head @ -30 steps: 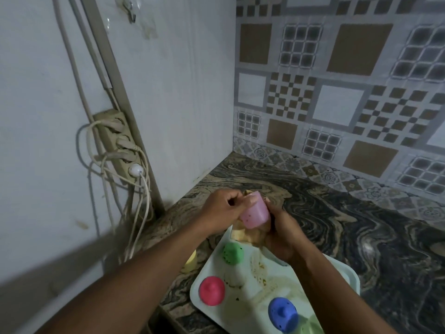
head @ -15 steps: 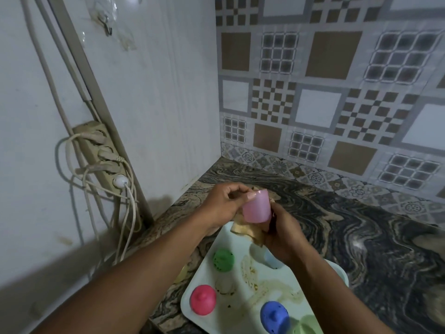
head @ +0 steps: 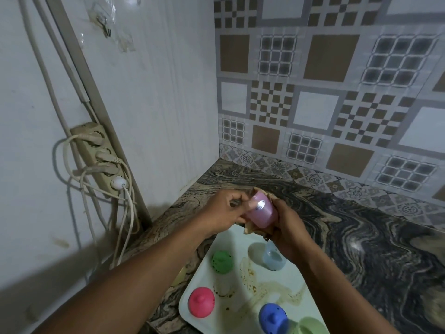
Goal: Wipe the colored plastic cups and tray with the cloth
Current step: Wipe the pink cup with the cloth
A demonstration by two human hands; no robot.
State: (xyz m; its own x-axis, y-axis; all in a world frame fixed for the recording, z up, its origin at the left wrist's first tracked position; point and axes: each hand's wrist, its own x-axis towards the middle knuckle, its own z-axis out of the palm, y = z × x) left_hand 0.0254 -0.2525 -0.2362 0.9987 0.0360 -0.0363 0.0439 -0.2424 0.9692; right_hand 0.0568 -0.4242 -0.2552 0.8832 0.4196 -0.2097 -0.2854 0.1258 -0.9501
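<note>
Early stage — left hand (head: 224,210) grips the pale pink plastic cup (head: 261,212), right hand (head: 287,229) wraps tan cloth (head: 250,229) round it, above the stained pale plastic tray (head: 228,245) — tray and other cups (head: 222,259) apparently unwiped.

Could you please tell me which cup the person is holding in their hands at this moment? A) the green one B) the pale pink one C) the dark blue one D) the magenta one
B: the left hand grips the pale pink cup, and the right hand holds the cloth against it.
</note>
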